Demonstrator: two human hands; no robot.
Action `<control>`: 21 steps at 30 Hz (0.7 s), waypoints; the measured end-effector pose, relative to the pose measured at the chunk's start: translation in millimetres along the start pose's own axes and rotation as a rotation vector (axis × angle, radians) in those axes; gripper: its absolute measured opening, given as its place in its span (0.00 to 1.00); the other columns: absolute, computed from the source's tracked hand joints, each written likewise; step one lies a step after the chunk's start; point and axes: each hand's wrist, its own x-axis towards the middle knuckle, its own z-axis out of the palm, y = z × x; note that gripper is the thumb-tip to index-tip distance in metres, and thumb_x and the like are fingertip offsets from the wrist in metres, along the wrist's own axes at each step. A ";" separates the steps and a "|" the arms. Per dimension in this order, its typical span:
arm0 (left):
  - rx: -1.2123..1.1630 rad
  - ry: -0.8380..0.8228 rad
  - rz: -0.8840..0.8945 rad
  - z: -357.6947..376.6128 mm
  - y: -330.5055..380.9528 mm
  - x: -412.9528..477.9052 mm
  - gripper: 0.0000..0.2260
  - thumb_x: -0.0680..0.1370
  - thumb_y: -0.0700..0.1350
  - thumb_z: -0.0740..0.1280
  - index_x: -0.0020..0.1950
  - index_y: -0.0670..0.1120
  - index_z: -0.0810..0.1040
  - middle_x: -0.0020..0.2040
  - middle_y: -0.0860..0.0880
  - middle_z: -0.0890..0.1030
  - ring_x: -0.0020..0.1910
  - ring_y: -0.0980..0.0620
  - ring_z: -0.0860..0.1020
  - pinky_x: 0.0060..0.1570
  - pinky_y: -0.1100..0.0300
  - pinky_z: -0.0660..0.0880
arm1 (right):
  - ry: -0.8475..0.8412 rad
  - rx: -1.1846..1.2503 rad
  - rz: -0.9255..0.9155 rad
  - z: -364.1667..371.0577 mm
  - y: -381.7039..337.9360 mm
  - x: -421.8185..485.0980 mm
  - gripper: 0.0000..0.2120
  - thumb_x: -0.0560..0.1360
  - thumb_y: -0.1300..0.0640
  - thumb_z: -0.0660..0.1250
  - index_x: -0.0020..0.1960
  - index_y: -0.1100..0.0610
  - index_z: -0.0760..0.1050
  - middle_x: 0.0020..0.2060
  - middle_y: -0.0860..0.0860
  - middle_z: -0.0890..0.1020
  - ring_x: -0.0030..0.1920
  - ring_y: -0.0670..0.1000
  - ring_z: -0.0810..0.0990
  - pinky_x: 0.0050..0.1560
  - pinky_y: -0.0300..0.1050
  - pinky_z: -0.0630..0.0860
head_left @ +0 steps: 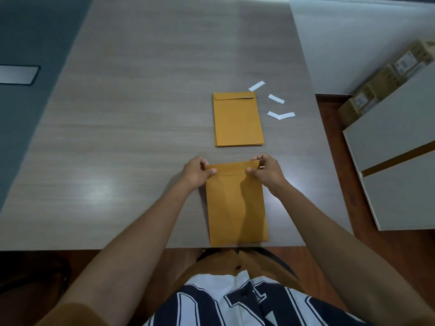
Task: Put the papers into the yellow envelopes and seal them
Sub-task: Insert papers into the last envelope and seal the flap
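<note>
A yellow envelope [235, 208] lies flat at the near edge of the table [131, 128], flap end away from me. My left hand [196, 172] pinches the flap's left corner, thumb on top. My right hand [267, 171] pinches the right corner the same way. The flap is folded down over the envelope's mouth. Farther back lies a small stack of yellow envelopes [237, 120] with the top one's flap closed. No loose paper shows.
Three white peel-off strips [275, 98] lie to the right of the stack. A white cabinet [395, 147] stands right of the table, with cardboard boxes [386, 81] behind it. The grey wood table stretches far to the left and back.
</note>
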 end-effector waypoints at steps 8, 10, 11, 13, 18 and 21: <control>-0.382 -0.052 -0.035 -20.0 5.4 1.3 0.05 0.76 0.44 0.72 0.44 0.47 0.77 0.46 0.46 0.83 0.44 0.49 0.81 0.41 0.55 0.80 | 0.072 0.122 -0.014 5.3 -21.2 1.8 0.11 0.72 0.62 0.75 0.50 0.51 0.76 0.48 0.51 0.79 0.49 0.53 0.77 0.50 0.51 0.79; -0.406 -0.075 -0.029 -21.0 7.0 -1.2 0.04 0.78 0.43 0.70 0.44 0.47 0.78 0.43 0.49 0.83 0.41 0.52 0.80 0.35 0.61 0.77 | 0.078 0.145 -0.025 4.6 -22.5 1.1 0.12 0.71 0.61 0.76 0.48 0.49 0.75 0.49 0.53 0.80 0.50 0.54 0.78 0.50 0.52 0.79; -0.411 -0.086 -0.029 -20.7 6.5 -1.0 0.04 0.78 0.43 0.69 0.43 0.47 0.78 0.42 0.49 0.83 0.41 0.52 0.80 0.36 0.61 0.77 | 0.072 0.152 -0.033 3.7 -23.0 0.6 0.13 0.71 0.60 0.76 0.49 0.50 0.75 0.49 0.53 0.80 0.50 0.53 0.78 0.49 0.50 0.79; -0.437 -0.090 -0.045 -20.4 6.3 0.1 0.05 0.79 0.43 0.68 0.43 0.47 0.78 0.43 0.49 0.83 0.42 0.51 0.80 0.41 0.56 0.78 | 0.069 0.183 -0.032 1.4 -25.0 0.0 0.16 0.70 0.59 0.77 0.52 0.53 0.75 0.47 0.52 0.80 0.48 0.51 0.78 0.47 0.47 0.77; -0.489 -0.039 -0.050 -17.8 19.8 9.3 0.07 0.79 0.41 0.68 0.42 0.46 0.77 0.44 0.46 0.83 0.43 0.47 0.80 0.46 0.49 0.79 | 0.018 0.238 0.043 -9.5 -22.8 6.4 0.10 0.72 0.54 0.76 0.48 0.55 0.76 0.43 0.51 0.81 0.46 0.52 0.81 0.47 0.52 0.80; -0.503 0.011 -0.054 -15.8 34.1 17.6 0.06 0.79 0.41 0.68 0.41 0.46 0.77 0.47 0.43 0.83 0.44 0.47 0.80 0.49 0.47 0.79 | -0.004 0.233 0.052 -16.4 -20.4 16.5 0.09 0.73 0.53 0.74 0.41 0.56 0.76 0.40 0.51 0.80 0.42 0.52 0.80 0.40 0.49 0.80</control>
